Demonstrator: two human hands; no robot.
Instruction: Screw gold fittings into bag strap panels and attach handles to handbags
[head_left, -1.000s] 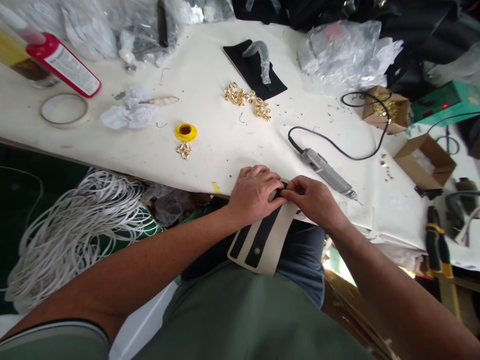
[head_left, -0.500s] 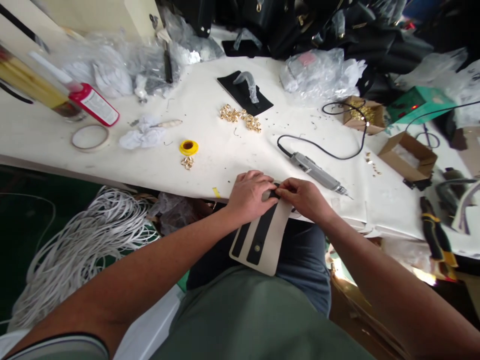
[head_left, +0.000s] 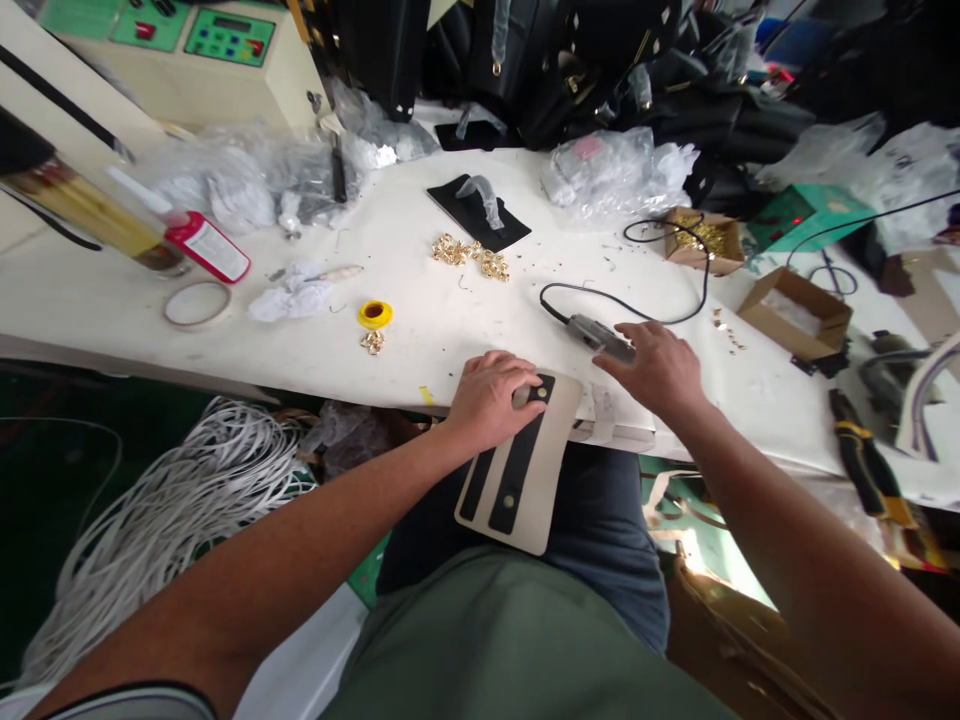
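Since, in head view, beige panel [head_left: 546, 465] slopes from table [head_left: 487, 315] edge toward lap [head_left: 615, 540], left hand [head_left: 491, 397] holds its upper end, narrowed, presumably for steadiness. Right hand [head_left: 660, 368] curls over grey power tool [head_left: 591, 333] (gripped or not, cannot tell), likely placed for easy reach.
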